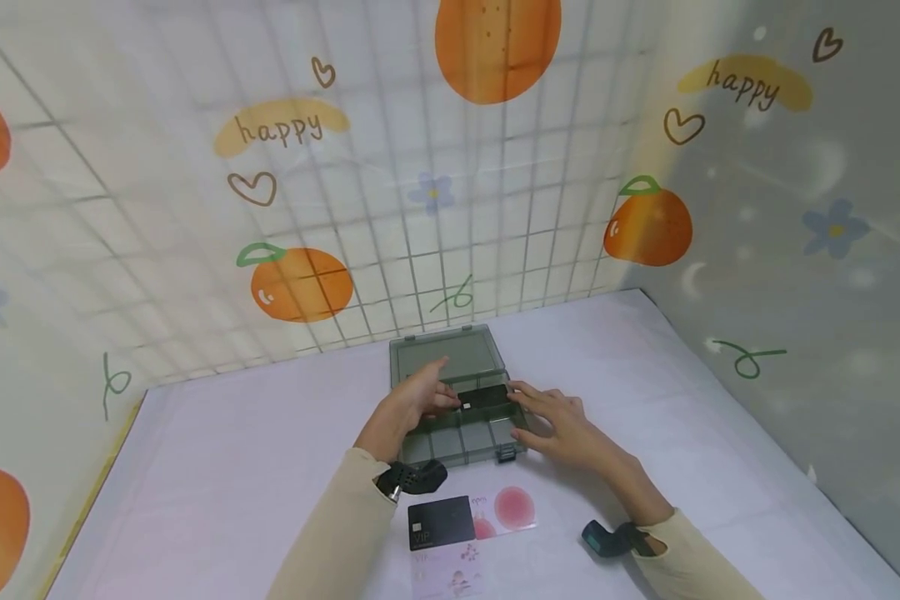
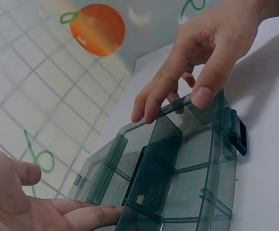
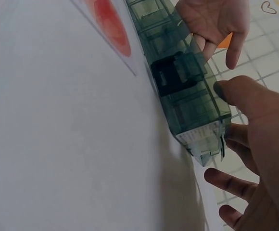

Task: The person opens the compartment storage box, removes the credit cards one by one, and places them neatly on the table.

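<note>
A green translucent compartment box (image 1: 445,440) stands on the table with its lid (image 1: 450,354) raised at the back. Inside it, a black card (image 1: 484,398) with a small chip mark stands tilted in a middle row. My left hand (image 1: 414,402) reaches over the box's left side, its extended fingers at the card's left end; in the left wrist view the fingertips meet the box, and whether they touch the card is unclear. Along the right wall, my right hand (image 1: 562,425) rests its thumb and fingertips on the rim, fingers fairly straight.
In front of the box lie a black VIP card (image 1: 442,523), a white card with pink circles (image 1: 512,510) and a pale pink card (image 1: 447,573). A dark latch (image 1: 506,453) juts from the box's front. Patterned curtain walls (image 1: 435,250) enclose the table.
</note>
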Demonstrator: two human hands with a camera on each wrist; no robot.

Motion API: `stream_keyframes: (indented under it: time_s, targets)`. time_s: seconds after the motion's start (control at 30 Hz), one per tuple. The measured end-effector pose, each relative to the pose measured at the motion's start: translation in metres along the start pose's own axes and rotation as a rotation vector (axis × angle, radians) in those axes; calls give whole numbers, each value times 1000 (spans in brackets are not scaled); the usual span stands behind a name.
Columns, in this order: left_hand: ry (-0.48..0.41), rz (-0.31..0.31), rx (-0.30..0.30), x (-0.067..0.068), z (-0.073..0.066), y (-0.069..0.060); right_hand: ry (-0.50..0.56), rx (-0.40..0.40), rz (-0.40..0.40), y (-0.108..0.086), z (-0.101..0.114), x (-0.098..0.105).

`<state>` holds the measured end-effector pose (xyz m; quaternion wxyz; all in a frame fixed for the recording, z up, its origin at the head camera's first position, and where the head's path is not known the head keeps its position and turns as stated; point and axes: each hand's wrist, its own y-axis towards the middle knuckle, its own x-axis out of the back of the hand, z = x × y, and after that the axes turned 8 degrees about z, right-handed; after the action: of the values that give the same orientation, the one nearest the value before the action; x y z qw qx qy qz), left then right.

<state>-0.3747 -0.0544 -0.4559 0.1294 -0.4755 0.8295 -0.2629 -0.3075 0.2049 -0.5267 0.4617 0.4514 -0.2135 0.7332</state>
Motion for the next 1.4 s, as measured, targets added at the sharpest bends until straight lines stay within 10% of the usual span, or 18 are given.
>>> stream_keyframes:
  time_s: [1.03,1.4]
  targets:
    - [-220,49,-4,12,3,0,25,-31,23,-1,0,0]
    - [-131,1,-54,10,7,-1,15,-21,26,0,2,3]
